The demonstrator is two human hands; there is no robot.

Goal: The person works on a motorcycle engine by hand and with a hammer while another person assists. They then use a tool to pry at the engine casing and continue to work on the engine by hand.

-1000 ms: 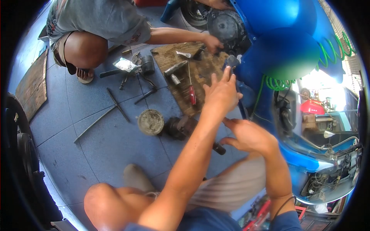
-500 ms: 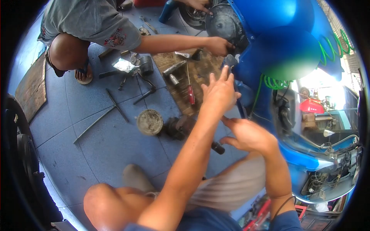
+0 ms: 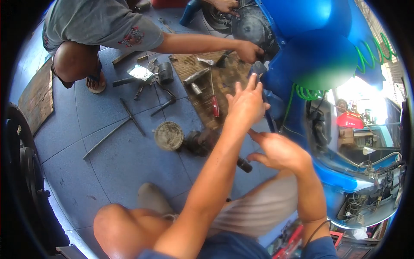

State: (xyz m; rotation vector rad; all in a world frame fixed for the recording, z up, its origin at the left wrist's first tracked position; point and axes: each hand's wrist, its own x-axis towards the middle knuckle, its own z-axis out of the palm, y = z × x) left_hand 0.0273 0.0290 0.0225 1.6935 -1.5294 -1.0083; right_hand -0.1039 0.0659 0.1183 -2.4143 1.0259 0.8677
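My left hand (image 3: 248, 102) reaches forward with fingers spread, palm down, beside the blue body panel (image 3: 280, 80). A dark bar (image 3: 269, 122) runs just past its fingers and wrist. Lower and to the right, my right hand (image 3: 280, 151) has its thumb apart from its fingers, with nothing visible between them. Both hands are open. On the oily cardboard (image 3: 199, 105) left of my left hand lie a red-handled screwdriver (image 3: 215, 105) and a metal T-shaped tool (image 3: 196, 77). A dark, greasy part (image 3: 196, 144) is partly hidden under my left forearm.
A co-worker's hand (image 3: 249, 52) is at the round, dusty wheel part (image 3: 250, 28). A round tin (image 3: 169, 136), a cross-shaped metal rod (image 3: 113, 134) and several tools lie on the blue tiles (image 3: 125, 172). Green coiled hose (image 3: 308, 93) hangs at right.
My hands keep nearly the same pose. The floor and tools sit slightly further right in view, and the co-worker's hand at the wheel part has shifted a little.
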